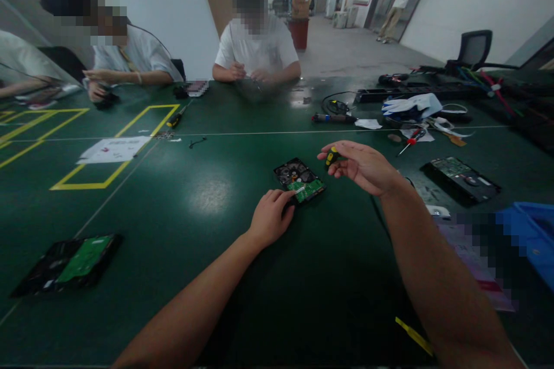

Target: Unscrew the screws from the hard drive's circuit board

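Note:
A hard drive with a green circuit board facing up lies on the green table in front of me. At its near left edge, my left hand grips it, with fingertips reaching over the board. My right hand is raised just right of the drive, its fingers closed around a black and yellow screwdriver. Only the handle of that screwdriver shows; I cannot make out its shaft.
More hard drives lie at left and right. A blue bin is at the right edge. Beyond are a red screwdriver, white gloves and a pen-shaped tool. People sit across the table.

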